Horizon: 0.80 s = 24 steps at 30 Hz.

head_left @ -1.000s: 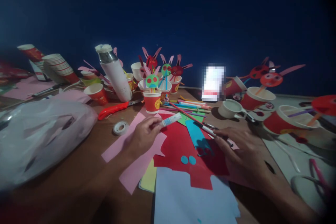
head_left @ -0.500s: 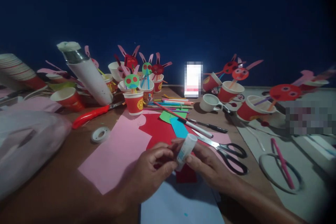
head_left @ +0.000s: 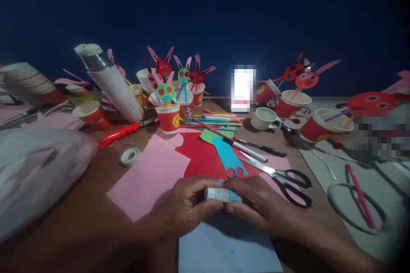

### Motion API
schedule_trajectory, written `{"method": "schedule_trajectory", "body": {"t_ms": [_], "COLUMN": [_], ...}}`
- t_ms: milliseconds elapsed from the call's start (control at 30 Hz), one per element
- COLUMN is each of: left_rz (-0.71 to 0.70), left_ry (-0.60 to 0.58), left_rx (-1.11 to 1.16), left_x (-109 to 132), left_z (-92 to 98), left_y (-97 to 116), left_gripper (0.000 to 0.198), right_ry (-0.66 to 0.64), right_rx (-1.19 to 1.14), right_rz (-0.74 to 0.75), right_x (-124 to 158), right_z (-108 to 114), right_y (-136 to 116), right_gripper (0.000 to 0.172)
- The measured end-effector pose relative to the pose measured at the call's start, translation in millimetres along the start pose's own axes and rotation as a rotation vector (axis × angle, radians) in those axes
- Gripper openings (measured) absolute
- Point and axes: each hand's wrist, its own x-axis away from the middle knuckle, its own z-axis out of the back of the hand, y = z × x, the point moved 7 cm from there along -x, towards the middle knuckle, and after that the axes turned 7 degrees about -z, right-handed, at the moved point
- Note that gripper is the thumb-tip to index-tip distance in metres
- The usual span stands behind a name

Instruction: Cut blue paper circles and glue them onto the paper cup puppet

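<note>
A white glue stick (head_left: 226, 195) with blue print lies level between my two hands, above the papers. My left hand (head_left: 185, 207) pinches its white end. My right hand (head_left: 259, 202) has its fingers closed around the other end. Beneath them is a white sheet (head_left: 224, 251) with a tiny blue speck. Just beyond my hands lie red paper (head_left: 200, 158), a blue paper strip (head_left: 226, 153) with round holes at its near end, and a green piece (head_left: 208, 135). Pink paper (head_left: 153, 179) spreads to the left.
Black-handled scissors (head_left: 278, 175) and pens (head_left: 261, 149) lie right of the papers. A tape roll (head_left: 130, 156), red-handled knife (head_left: 117, 134) and plastic bag (head_left: 48, 175) are on the left. Paper cups (head_left: 169, 120) with rabbit-face figures, a flask (head_left: 113, 87) and a mug (head_left: 264, 119) stand behind.
The glue stick has turned from tilted upright to level. My right hand has come over its printed end, while my left hand has shifted onto the white end. The view has moved slightly.
</note>
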Motion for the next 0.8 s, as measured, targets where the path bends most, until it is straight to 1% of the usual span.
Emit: {"method": "schedule_trajectory", "body": {"t_ms": [133, 300, 433, 500, 567, 667, 733, 800], "left_rz": [0.044, 0.095, 0.098, 0.100, 0.133, 0.157, 0.155, 0.166], "left_ry": [-0.004, -0.026, -0.012, 0.011, 0.015, 0.055, 0.070, 0.061], "left_rx": [-0.021, -0.011, -0.031, -0.025, 0.012, 0.078, 0.103, 0.112], "left_x": [2.3, 5.0, 5.3, 4.9, 4.7, 3.5, 1.9, 0.1], "left_z": [1.8, 1.4, 2.8, 4.5, 4.6, 6.7, 7.9, 8.3], "left_y": [-1.1, -2.5, -2.5, -2.9, -5.6, -8.4, -8.5, -8.3], "left_gripper": [0.025, 0.027, 0.027, 0.026, 0.026, 0.026, 0.026, 0.026], "right_ry": [-0.046, -0.062, -0.069, -0.053, -0.013, 0.048, 0.053, 0.054], "right_rx": [0.024, 0.073, 0.088, 0.068, 0.039, 0.006, -0.018, -0.070], "right_rz": [0.010, 0.020, 0.029, 0.040, 0.045, 0.044, 0.048, 0.042], "right_x": [0.5, 0.5, 1.6, 1.9, 1.6, 0.8, 0.4, 0.5], "right_z": [-1.2, -1.2, -1.4, -0.3, 2.4, 6.2, 6.4, 6.4], "right_y": [-0.8, 0.0, 0.0, 0.1, 1.4, 4.3, 5.6, 7.3], "right_gripper": [0.024, 0.027, 0.028, 0.029, 0.028, 0.026, 0.024, 0.021]}}
